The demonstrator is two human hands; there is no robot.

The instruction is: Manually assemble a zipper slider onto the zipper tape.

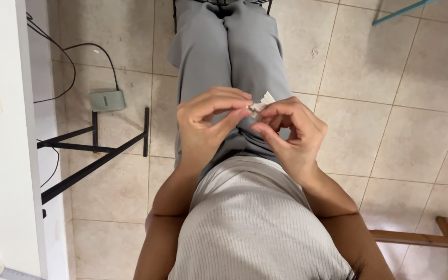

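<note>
A small white folded thing [262,102], paper or plastic, sits between the fingertips of both hands, above my lap. My left hand [208,122] pinches its left end with thumb and forefinger. My right hand [291,132] grips its right side with curled fingers; a white corner sticks up above them. I cannot tell what the thing is. Below the hands lie my grey trousers [229,52] and my ribbed light top [255,223].
Beige floor tiles [390,103] surround me. A white table edge [1,129] with black metal legs [94,150] stands at the left, with a small grey box [107,100] and black cables on the floor. A wooden frame [431,238] lies at bottom right.
</note>
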